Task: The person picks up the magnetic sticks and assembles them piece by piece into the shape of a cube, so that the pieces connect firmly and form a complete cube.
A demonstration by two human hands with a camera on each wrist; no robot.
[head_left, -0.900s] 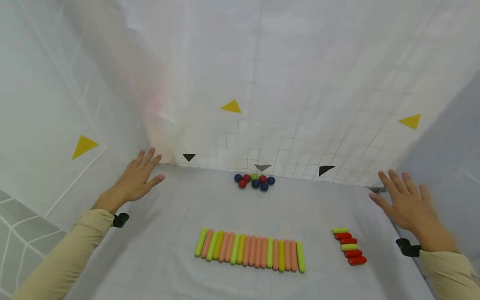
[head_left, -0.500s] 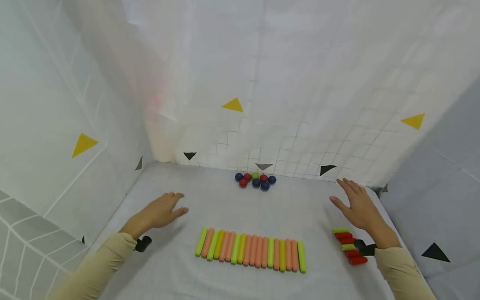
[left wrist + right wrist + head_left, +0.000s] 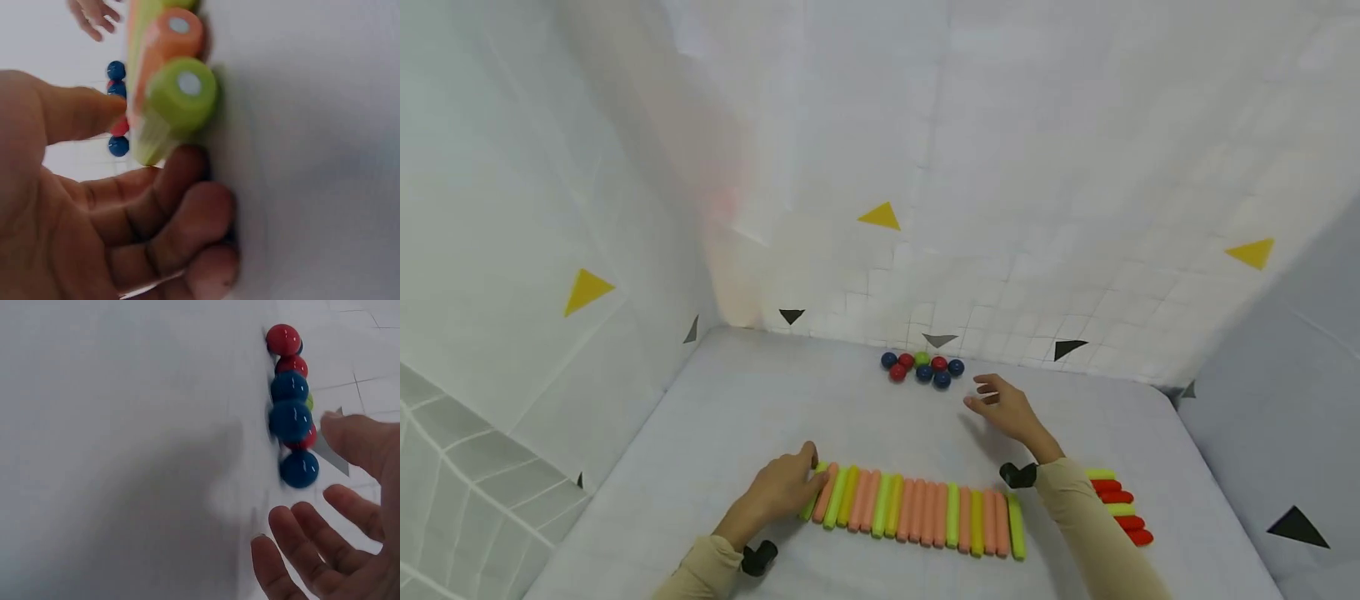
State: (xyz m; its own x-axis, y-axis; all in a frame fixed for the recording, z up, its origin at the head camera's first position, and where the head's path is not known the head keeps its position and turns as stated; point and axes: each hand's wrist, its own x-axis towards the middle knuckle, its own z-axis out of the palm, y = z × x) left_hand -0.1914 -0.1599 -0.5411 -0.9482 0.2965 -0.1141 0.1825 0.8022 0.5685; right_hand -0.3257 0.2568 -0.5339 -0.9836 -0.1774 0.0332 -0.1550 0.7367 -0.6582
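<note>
In the head view my left hand (image 3: 778,487) is at the left end of a row of long toy rods in lime, yellow and salmon. Its thumb and fingers are on either side of the end lime rod (image 3: 181,94), which has a silvery disc in its end. The left wrist view is blurred, and a firm grip on the rod does not show. My right hand (image 3: 1011,412) hovers above the table with parted, slightly bent fingers, holding nothing. Closest to it is a cluster of shiny blue, red and lime balls (image 3: 924,372), which it does not touch.
Short red and lime rods (image 3: 1126,522) lie at the right, partly behind my right sleeve (image 3: 1093,521). White sheeted walls with yellow triangles (image 3: 880,216) and dark ones enclose the table (image 3: 760,392) at the back and sides.
Both hands have come inward from the table's sides. The left has come down to the end lime rod; the right has moved left toward the balls. Rods and balls keep their arrangement.
</note>
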